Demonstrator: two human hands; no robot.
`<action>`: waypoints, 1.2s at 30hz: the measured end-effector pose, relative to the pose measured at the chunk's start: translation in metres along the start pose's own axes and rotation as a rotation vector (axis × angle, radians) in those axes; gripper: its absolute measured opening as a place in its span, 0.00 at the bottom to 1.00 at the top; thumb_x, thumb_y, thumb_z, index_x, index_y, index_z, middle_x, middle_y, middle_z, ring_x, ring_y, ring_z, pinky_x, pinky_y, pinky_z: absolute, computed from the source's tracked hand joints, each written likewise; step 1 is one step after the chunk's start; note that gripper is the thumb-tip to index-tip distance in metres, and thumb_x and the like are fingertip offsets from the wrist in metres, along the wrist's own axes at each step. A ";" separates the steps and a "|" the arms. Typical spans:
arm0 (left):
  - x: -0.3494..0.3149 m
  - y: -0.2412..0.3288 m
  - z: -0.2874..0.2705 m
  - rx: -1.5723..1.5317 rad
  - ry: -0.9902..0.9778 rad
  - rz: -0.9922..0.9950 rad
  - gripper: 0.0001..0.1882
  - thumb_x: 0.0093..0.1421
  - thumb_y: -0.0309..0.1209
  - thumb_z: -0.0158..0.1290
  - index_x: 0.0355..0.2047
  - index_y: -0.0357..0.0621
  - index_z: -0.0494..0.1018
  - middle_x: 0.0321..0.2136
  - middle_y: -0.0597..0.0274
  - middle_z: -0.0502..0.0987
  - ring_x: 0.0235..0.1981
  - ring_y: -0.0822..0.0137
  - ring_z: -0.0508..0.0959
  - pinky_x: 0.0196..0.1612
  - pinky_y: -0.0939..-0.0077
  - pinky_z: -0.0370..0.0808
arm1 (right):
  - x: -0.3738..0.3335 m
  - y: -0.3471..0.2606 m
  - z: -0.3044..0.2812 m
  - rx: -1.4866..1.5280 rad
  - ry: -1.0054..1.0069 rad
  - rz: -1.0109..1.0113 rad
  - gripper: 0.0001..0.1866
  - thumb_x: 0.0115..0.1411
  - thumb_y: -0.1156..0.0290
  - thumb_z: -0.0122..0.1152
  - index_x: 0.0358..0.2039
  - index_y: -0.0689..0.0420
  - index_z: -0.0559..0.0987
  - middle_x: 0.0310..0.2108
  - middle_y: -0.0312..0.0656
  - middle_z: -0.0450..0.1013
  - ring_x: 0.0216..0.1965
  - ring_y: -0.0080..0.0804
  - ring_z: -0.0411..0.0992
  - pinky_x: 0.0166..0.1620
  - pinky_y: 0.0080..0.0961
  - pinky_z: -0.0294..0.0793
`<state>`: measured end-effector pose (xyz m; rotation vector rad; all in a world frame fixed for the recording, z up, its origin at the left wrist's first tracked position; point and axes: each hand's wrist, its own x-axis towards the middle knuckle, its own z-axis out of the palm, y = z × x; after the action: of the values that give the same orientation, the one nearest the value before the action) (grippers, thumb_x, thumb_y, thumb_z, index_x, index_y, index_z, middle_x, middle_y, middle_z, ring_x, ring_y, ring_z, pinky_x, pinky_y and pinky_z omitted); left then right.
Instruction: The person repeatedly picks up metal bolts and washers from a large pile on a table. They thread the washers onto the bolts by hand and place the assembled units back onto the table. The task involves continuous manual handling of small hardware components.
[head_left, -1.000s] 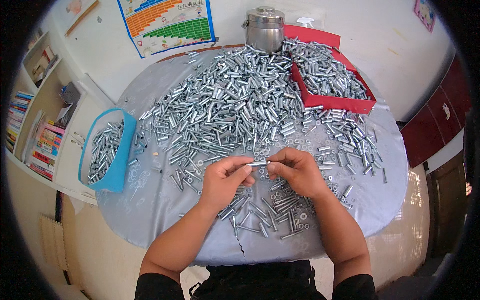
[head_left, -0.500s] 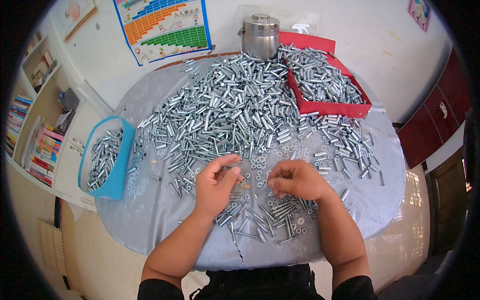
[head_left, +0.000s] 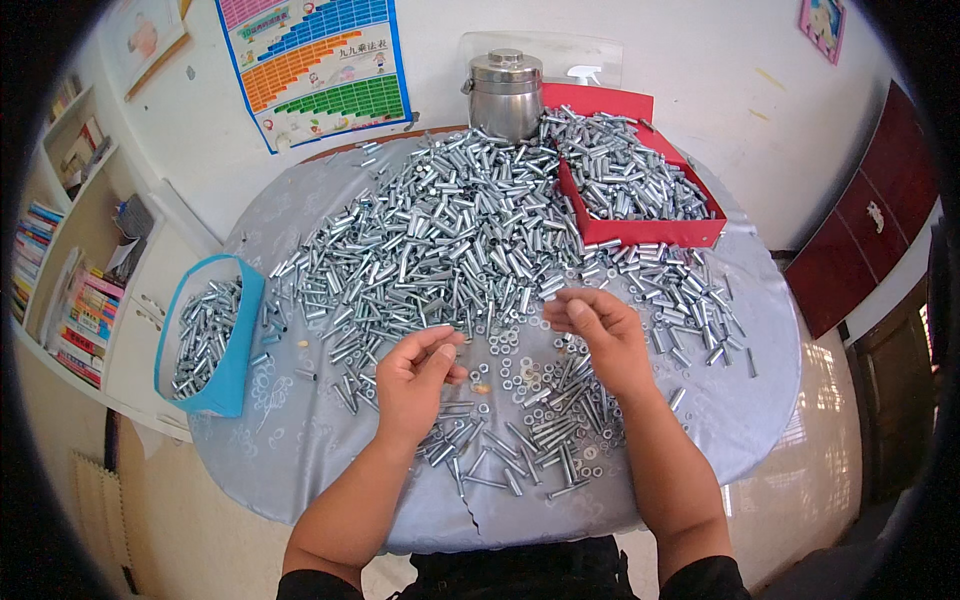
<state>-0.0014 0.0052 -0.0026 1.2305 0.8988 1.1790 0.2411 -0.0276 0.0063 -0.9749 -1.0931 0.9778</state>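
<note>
A large heap of silvery metal sleeves and bolts covers the middle of the table. My left hand is at the heap's near edge, its fingers curled in toward the thumb; whatever they hold, if anything, is hidden. Across a small gap, my right hand reaches to the heap's near right side, fingers stretched leftward and loosely apart, with nothing visible in them. Between and below the hands lie loose nuts and washers. Closer to me is a smaller group of long bolts with sleeves.
A blue bin of metal sleeves stands at the left edge. At the back right is an open red box full of the same parts, beside a steel pot. A grey cloth with a tear near me covers the table.
My right hand has moved forward, its fingers loosening from a curl. My left hand has drawn back slightly, to the left. The view has shifted a little.
</note>
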 end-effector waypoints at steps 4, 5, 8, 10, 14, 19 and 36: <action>0.000 0.000 -0.001 -0.001 -0.015 0.006 0.12 0.62 0.23 0.52 0.46 0.35 0.74 0.39 0.55 0.80 0.28 0.72 0.79 0.32 0.78 0.78 | -0.003 0.002 0.003 -0.113 0.007 0.067 0.13 0.66 0.69 0.55 0.43 0.66 0.77 0.35 0.42 0.79 0.37 0.26 0.77 0.42 0.24 0.76; -0.001 0.002 -0.001 0.008 -0.012 0.000 0.12 0.63 0.23 0.51 0.46 0.34 0.74 0.40 0.55 0.80 0.28 0.72 0.79 0.32 0.78 0.78 | -0.004 0.002 0.004 -0.153 0.004 0.062 0.13 0.65 0.69 0.55 0.42 0.66 0.77 0.34 0.41 0.78 0.36 0.25 0.76 0.42 0.23 0.75; 0.002 0.006 -0.001 0.025 0.005 0.011 0.12 0.63 0.23 0.51 0.46 0.34 0.73 0.40 0.55 0.80 0.28 0.72 0.79 0.33 0.78 0.78 | -0.002 0.005 0.004 -0.282 0.017 0.024 0.11 0.64 0.69 0.56 0.39 0.66 0.78 0.31 0.39 0.78 0.34 0.22 0.75 0.40 0.21 0.74; -0.001 0.004 -0.001 0.026 0.011 -0.004 0.11 0.63 0.23 0.51 0.46 0.34 0.74 0.39 0.56 0.80 0.29 0.72 0.79 0.33 0.79 0.77 | -0.006 0.007 0.004 -0.343 0.089 0.019 0.10 0.63 0.71 0.57 0.37 0.65 0.79 0.29 0.37 0.78 0.32 0.21 0.74 0.38 0.19 0.73; 0.001 0.002 -0.004 -0.014 0.020 0.031 0.11 0.63 0.23 0.51 0.45 0.34 0.74 0.38 0.57 0.80 0.29 0.74 0.78 0.34 0.80 0.77 | -0.004 0.005 0.005 -0.304 0.127 0.026 0.11 0.65 0.71 0.55 0.38 0.67 0.79 0.29 0.40 0.77 0.30 0.23 0.75 0.36 0.21 0.75; 0.002 0.001 -0.005 0.098 0.057 0.070 0.09 0.62 0.23 0.52 0.42 0.34 0.76 0.37 0.56 0.81 0.29 0.74 0.78 0.33 0.80 0.77 | -0.004 0.002 0.007 -0.328 0.119 0.045 0.11 0.65 0.71 0.55 0.39 0.67 0.78 0.30 0.41 0.78 0.31 0.24 0.75 0.37 0.21 0.75; 0.019 0.029 0.001 1.095 -0.411 0.397 0.13 0.56 0.26 0.54 0.43 0.43 0.77 0.37 0.55 0.79 0.41 0.54 0.77 0.44 0.62 0.73 | 0.003 0.013 -0.001 -0.458 0.217 0.043 0.11 0.64 0.69 0.57 0.36 0.65 0.80 0.27 0.40 0.79 0.29 0.23 0.75 0.34 0.21 0.73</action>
<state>-0.0014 0.0223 0.0279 2.5159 1.0265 0.6176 0.2404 -0.0219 -0.0055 -1.4446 -1.1373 0.6445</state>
